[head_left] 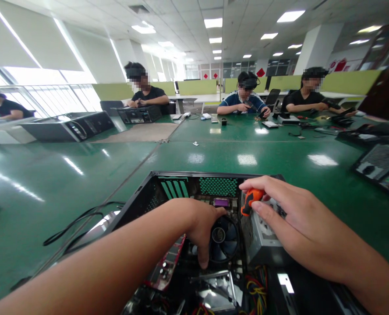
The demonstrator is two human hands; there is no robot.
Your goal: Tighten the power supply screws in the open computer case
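An open black computer case (155,188) lies on the green table in front of me. My left hand (203,227) reaches inside it, fingers curled over the rim of the black cooling fan (225,238). My right hand (299,227) is closed on an orange-handled screwdriver (249,201), held upright just above the fan beside the grey power supply (262,238). A red memory card (168,262) and coloured wires (256,288) show lower in the case.
Black cables (79,221) trail left of the case. Other computer cases sit at the left (69,124) and right (381,168). Three people work at the far side of the green table (214,153), with small tools and parts around them.
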